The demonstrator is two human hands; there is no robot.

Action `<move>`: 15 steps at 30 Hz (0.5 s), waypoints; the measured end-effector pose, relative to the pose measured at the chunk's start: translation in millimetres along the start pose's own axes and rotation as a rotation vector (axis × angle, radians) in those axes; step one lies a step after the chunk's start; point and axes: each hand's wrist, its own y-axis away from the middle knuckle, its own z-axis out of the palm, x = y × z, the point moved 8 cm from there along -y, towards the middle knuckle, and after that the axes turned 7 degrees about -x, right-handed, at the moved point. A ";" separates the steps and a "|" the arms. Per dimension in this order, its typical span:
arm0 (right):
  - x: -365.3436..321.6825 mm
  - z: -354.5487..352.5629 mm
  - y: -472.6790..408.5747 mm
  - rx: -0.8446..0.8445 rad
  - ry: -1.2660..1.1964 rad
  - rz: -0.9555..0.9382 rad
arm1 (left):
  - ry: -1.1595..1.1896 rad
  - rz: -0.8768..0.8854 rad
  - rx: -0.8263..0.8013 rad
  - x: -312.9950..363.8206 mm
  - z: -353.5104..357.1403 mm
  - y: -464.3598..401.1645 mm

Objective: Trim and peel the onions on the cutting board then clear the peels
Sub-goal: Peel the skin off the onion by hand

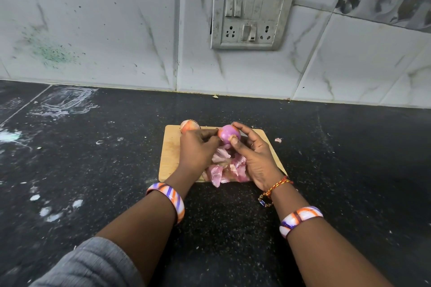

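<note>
A wooden cutting board [169, 158] lies on the dark counter. Above it my right hand [255, 158] grips a purple, mostly peeled onion [228, 134], fingers over its far side and thumb on its near side. My left hand [198, 150] has its fingertips at the onion's left side, pinching at its skin. A second onion [189, 125] with papery orange skin sits at the board's far left corner, partly behind my left hand. A heap of pink peels [227, 170] covers the board's near edge between my hands.
One stray peel [278, 139] lies on the black counter [105, 170] right of the board. White smears and crumbs mark the counter at the left. A tiled wall with a switch-and-socket plate [250, 17] rises behind.
</note>
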 end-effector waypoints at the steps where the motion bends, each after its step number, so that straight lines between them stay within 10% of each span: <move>1: 0.1 -0.4 0.1 0.003 -0.002 0.001 | 0.005 -0.006 0.004 -1.6 -0.4 -0.5; 15: 0.7 -0.2 -0.2 0.015 -0.023 0.000 | 0.044 -0.041 0.010 -3.3 0.3 -0.3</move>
